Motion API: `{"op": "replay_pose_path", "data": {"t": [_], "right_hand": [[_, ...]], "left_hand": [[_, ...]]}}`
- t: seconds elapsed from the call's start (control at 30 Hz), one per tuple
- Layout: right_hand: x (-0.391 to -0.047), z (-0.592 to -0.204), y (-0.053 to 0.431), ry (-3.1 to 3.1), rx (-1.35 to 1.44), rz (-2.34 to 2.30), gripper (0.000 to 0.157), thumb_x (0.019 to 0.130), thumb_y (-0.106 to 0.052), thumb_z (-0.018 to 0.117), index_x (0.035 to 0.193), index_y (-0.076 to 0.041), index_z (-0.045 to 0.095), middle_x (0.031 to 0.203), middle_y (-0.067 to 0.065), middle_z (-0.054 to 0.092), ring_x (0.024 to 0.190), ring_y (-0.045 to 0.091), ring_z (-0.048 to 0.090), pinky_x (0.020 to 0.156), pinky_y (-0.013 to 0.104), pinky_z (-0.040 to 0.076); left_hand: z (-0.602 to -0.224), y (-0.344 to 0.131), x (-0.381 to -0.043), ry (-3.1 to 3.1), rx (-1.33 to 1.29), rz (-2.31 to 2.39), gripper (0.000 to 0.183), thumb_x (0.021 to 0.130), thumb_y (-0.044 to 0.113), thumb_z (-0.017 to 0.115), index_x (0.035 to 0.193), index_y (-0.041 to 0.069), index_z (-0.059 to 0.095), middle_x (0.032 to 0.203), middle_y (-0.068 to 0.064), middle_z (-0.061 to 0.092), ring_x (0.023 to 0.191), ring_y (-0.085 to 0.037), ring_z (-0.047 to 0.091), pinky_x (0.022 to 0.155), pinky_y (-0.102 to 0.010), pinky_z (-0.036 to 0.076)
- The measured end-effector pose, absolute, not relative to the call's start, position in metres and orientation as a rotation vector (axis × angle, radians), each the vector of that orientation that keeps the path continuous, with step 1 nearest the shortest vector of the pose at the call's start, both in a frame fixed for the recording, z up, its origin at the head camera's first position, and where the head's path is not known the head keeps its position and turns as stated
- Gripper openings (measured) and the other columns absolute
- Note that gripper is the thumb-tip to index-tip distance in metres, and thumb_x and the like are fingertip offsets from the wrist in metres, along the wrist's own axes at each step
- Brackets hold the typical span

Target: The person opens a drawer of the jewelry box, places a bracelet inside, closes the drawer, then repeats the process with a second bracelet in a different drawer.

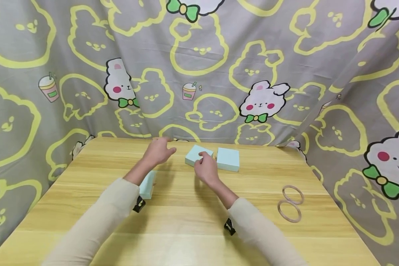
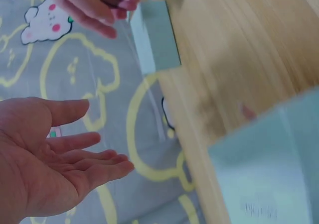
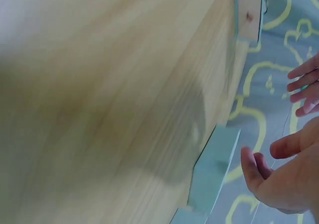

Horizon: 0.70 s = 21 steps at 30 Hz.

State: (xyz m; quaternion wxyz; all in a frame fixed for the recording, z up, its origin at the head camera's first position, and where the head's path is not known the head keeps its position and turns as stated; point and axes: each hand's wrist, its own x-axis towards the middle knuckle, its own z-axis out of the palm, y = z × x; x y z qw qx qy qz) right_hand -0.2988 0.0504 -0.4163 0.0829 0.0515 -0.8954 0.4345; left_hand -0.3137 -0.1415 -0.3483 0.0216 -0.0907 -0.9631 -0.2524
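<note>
My left hand (image 1: 159,150) hangs in the air over the far left of the table, fingers loosely extended and holding nothing. Below its wrist is a pale blue box (image 1: 147,184), which shows a light pinkish end with a small knob (image 3: 249,16) in the right wrist view. My right hand (image 1: 206,168) has loosely bent fingers with nothing between them. In the head view it overlaps a second pale blue box (image 1: 193,153); the right wrist view shows a gap between fingers and box. A third pale blue box (image 1: 228,159) lies just right of that one.
Two thin pinkish-brown rings (image 1: 279,210) lie touching or overlapping on the right of the wooden table (image 1: 183,221). A patterned grey curtain (image 1: 219,66) hangs behind the table's far edge and along both sides. Small black devices (image 1: 139,204) show below the sleeves.
</note>
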Motion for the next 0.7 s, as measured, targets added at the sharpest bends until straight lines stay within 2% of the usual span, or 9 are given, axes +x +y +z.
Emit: {"op": "replay_pose_path", "data": {"t": [0.07, 0.1, 0.13, 0.17, 0.23, 0.33, 0.53, 0.63, 0.7], "right_hand": [[-0.302, -0.417, 0.057, -2.673, 0.134, 1.248, 0.042, 0.095, -0.004, 0.051, 0.136, 0.007, 0.057, 0.084, 0.010, 0.065, 0.071, 0.019, 0.057, 0.082, 0.043, 0.054], [-0.304, -0.418, 0.061, -2.678, 0.127, 1.227, 0.044, 0.095, -0.004, 0.051, 0.137, 0.007, 0.055, 0.090, 0.013, 0.066, 0.078, 0.022, 0.060, 0.086, 0.045, 0.053], [-0.306, -0.419, 0.064, -2.685, 0.123, 1.203, 0.045, 0.096, -0.004, 0.050, 0.138, 0.008, 0.054, 0.097, 0.015, 0.067, 0.087, 0.026, 0.063, 0.091, 0.047, 0.053], [-0.308, -0.419, 0.067, -2.690, 0.119, 1.195, 0.046, 0.096, -0.004, 0.051, 0.140, 0.008, 0.053, 0.104, 0.019, 0.068, 0.095, 0.030, 0.064, 0.093, 0.049, 0.053], [-0.310, -0.421, 0.072, -2.699, 0.112, 1.176, 0.047, 0.096, -0.004, 0.051, 0.141, 0.009, 0.051, 0.115, 0.024, 0.066, 0.109, 0.037, 0.063, 0.098, 0.051, 0.052], [-0.313, -0.424, 0.077, -2.696, 0.112, 1.136, 0.046, 0.095, -0.004, 0.052, 0.139, 0.010, 0.052, 0.122, 0.027, 0.065, 0.118, 0.042, 0.061, 0.101, 0.052, 0.050], [-0.319, -0.429, 0.079, -2.685, 0.128, 1.062, 0.040, 0.095, -0.005, 0.057, 0.132, 0.009, 0.059, 0.122, 0.027, 0.067, 0.116, 0.042, 0.063, 0.099, 0.052, 0.052], [-0.322, -0.431, 0.078, -2.688, 0.128, 1.040, 0.040, 0.095, -0.007, 0.059, 0.132, 0.008, 0.059, 0.125, 0.027, 0.067, 0.119, 0.043, 0.062, 0.100, 0.052, 0.052], [-0.324, -0.432, 0.077, -2.691, 0.119, 1.042, 0.040, 0.095, -0.008, 0.060, 0.133, 0.007, 0.059, 0.126, 0.027, 0.066, 0.121, 0.043, 0.062, 0.101, 0.051, 0.051]], "left_hand": [[-0.353, -0.134, -0.316, -2.961, -0.276, -0.822, 0.052, 0.102, 0.025, 0.061, 0.144, -0.004, 0.052, 0.104, -0.021, 0.074, 0.077, -0.032, 0.066, 0.095, -0.050, 0.052], [-0.355, -0.130, -0.317, -2.951, -0.265, -0.846, 0.052, 0.101, 0.024, 0.062, 0.143, -0.004, 0.052, 0.086, -0.017, 0.074, 0.062, -0.026, 0.061, 0.087, -0.046, 0.054], [-0.357, -0.126, -0.318, -2.942, -0.253, -0.854, 0.052, 0.101, 0.024, 0.062, 0.143, -0.005, 0.053, 0.085, -0.017, 0.074, 0.057, -0.022, 0.055, 0.084, -0.044, 0.054], [-0.360, -0.122, -0.320, -2.931, -0.248, -0.863, 0.051, 0.100, 0.024, 0.062, 0.141, -0.006, 0.054, 0.091, -0.016, 0.075, 0.053, -0.016, 0.050, 0.083, -0.043, 0.054], [-0.367, -0.115, -0.324, -2.931, -0.228, -0.901, 0.052, 0.100, 0.023, 0.062, 0.142, -0.007, 0.053, 0.087, -0.017, 0.075, 0.045, -0.013, 0.039, 0.077, -0.042, 0.054], [-0.378, -0.104, -0.330, -2.911, -0.199, -0.917, 0.051, 0.099, 0.021, 0.062, 0.141, -0.007, 0.053, 0.118, -0.025, 0.071, 0.053, -0.018, 0.048, 0.086, -0.046, 0.055], [-0.399, -0.086, -0.337, -2.894, -0.118, -0.989, 0.049, 0.100, 0.018, 0.061, 0.143, -0.002, 0.054, 0.105, -0.023, 0.074, 0.062, -0.026, 0.059, 0.083, -0.045, 0.057], [-0.409, -0.078, -0.338, -2.887, -0.065, -1.019, 0.047, 0.100, 0.019, 0.061, 0.141, -0.002, 0.055, 0.115, -0.024, 0.072, 0.086, -0.033, 0.069, 0.089, -0.046, 0.057], [-0.414, -0.073, -0.339, -2.877, -0.030, -1.038, 0.047, 0.100, 0.019, 0.062, 0.140, -0.003, 0.056, 0.125, -0.025, 0.068, 0.106, -0.038, 0.068, 0.095, -0.048, 0.055]]}}
